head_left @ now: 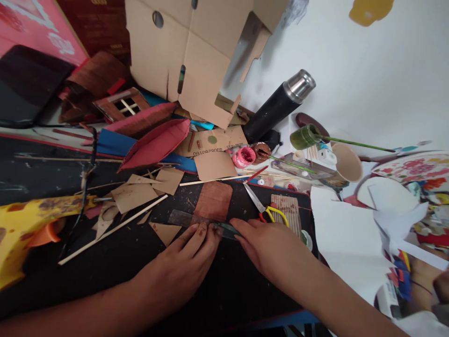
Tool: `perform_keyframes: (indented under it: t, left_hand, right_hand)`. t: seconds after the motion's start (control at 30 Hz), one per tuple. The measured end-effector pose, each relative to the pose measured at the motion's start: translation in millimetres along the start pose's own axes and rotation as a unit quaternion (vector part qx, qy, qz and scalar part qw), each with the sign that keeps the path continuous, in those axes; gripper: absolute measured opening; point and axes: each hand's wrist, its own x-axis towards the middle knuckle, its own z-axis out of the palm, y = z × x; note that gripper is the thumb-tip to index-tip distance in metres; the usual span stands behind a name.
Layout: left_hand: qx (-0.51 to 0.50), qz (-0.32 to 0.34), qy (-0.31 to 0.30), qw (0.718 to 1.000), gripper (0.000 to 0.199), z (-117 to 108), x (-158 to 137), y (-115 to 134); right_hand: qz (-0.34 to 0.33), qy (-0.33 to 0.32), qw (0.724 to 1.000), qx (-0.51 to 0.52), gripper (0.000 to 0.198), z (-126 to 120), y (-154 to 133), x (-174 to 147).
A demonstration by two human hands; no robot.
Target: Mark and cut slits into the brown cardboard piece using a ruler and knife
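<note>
A clear ruler (182,218) lies slantwise across the lower edge of a brown-painted piece of cardboard (213,200) on the black table. With fingers bent and close together, my left hand (191,252) presses down on the middle of the ruler. My right hand (264,241) is closed round the ruler's right end, thumb and forefinger on either side. A narrow green strip shows along the ruler between the hands; I cannot tell what it is. Scissors (257,201) with yellow and red handles lie just beyond my right hand. A bare cardboard scrap (165,232) lies by my left fingers.
Cardboard scraps (135,199) and a wooden stick (114,230) lie left, near a yellow glue gun (45,217) with its black cable. Behind are a pink paint jar (244,156), a black flask (277,110) and red boat-shaped pieces (157,142). Corrugated cardboard (286,210) lies right.
</note>
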Motion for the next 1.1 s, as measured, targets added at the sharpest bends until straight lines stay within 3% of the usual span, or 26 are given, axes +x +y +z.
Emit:
perform_keyframes:
  t: [0.63,1.1]
  left_hand:
    - [-0.006,0.001,-0.004,1.000,0.051,1.4,1.0,0.2]
    - [-0.004,-0.002,0.000,1.000,0.050,-0.2,1.2,-0.2]
  right_hand:
    - [0.014,-0.051,0.998,-0.020,0.027,-9.4,-4.7,4.5]
    - [0.025,-0.049,0.998,-0.014,0.029,-7.9,-2.1,0.4]
